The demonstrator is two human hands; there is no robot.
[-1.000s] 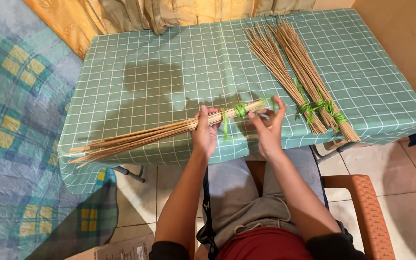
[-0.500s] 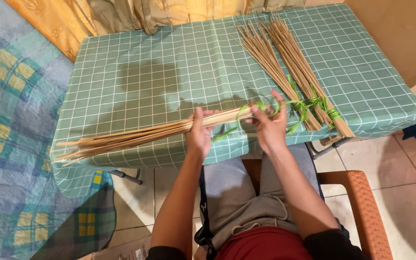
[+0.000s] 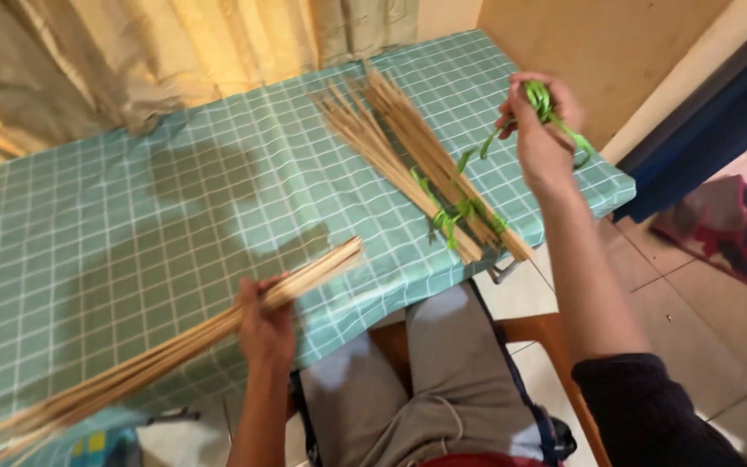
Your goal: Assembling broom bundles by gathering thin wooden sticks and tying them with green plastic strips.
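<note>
Left hand [image 3: 265, 324]: fingers curled tight around a loose bundle of thin sticks [image 3: 175, 350], gripped near its right end; the bundle slants down-left across the table [image 3: 131, 225], its far tips passing the near-left edge. Right hand [image 3: 539, 130]: raised above the table's right corner, fingers pinched closed on a green ribbon [image 3: 555, 117] whose loose ends trail down. Two tied stick bundles [image 3: 417, 164] lie side by side near the right edge, bound with green ties [image 3: 460, 212]. The checked cloth between the two hands is open surface.
</note>
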